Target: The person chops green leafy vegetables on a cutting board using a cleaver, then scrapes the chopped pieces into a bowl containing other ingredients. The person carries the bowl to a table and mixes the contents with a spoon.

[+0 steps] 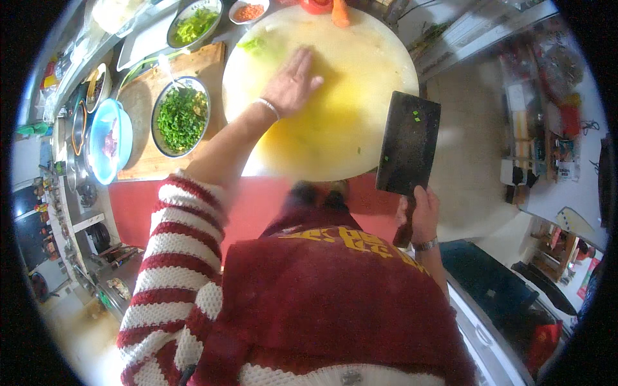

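Note:
My left hand (293, 85) lies flat on the round pale cutting board (360, 64), fingers stretched out toward its far side. Just left of the fingertips is a small heap of light green chopped vegetable (254, 45). In my right hand (421, 215) is a cleaver (410, 143), held by its dark handle beyond the board's right edge. Its broad dark blade points away from me, with a few green bits stuck on it. A patterned bowl of chopped green herbs (182, 119) stands left of my left forearm.
A wooden board (138, 141) carries the herb bowl, with a light blue basin (109, 141) at its left. Farther back are a bowl of light green pieces (196, 26) and a small bowl of orange bits (248, 11). A carrot (340, 14) lies at the board's far rim.

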The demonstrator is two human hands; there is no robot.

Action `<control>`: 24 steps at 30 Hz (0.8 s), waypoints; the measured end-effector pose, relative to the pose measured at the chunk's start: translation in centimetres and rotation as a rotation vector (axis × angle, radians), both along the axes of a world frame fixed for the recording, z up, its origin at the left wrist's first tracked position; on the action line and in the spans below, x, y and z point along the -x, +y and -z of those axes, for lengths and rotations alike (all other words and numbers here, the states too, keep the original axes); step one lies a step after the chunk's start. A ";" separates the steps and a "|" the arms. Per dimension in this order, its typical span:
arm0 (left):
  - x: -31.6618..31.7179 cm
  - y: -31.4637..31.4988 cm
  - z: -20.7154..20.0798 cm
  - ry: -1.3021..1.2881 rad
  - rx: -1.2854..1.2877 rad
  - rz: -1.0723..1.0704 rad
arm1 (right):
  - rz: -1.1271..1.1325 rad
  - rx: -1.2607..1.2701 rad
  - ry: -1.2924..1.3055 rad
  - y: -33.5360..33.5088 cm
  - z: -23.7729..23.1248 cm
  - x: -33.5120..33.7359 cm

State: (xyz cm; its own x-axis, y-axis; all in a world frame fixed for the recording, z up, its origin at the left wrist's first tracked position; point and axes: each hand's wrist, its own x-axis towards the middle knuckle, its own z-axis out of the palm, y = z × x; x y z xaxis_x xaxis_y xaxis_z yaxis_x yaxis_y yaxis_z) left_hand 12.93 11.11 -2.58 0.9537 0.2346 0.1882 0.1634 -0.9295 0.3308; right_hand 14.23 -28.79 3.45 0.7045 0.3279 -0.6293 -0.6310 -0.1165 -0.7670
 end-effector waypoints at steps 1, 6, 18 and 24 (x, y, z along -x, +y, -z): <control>1.1 -0.8 -0.3 -0.040 -0.019 0.085 | 0.005 -0.038 0.029 -0.5 0.3 -0.2; 8.9 -4.7 -2.9 -0.018 0.037 0.391 | -0.073 -0.006 0.018 -1.5 1.3 -0.4; 7.9 -5.9 -1.0 0.108 0.137 -0.384 | -0.169 0.011 0.023 1.2 1.5 0.3; 7.3 -7.1 -1.9 0.071 0.315 0.012 | -0.225 -0.016 -0.048 5.4 1.5 2.1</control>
